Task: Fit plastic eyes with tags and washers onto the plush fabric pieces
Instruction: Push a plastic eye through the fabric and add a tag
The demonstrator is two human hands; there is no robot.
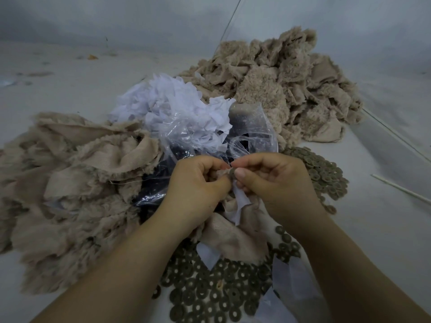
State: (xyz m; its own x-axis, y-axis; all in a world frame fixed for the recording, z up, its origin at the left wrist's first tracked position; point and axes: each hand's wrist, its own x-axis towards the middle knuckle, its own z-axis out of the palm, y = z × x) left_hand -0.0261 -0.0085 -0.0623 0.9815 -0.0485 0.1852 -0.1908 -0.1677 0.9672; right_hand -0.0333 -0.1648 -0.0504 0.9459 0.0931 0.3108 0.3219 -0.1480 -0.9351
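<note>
Head cam: both hands meet mid-frame. The left hand (196, 180) pinches a beige plush fabric piece (235, 231), while the right hand (270, 180) presses a round grey-brown washer (231, 172) against it, white tag (241, 203) dangling below. Loose washers (210, 290) lie underneath on the table.

My way is hemmed in: a heap of plush pieces (70, 183) on the left, another plush pile (291, 89) far right, white tags (168, 106) and a clear bag (245, 134) just beyond, washers (210, 292) spread near me. Bare surface (58, 73) lies open far left and along the right past two thin sticks (396, 187).
</note>
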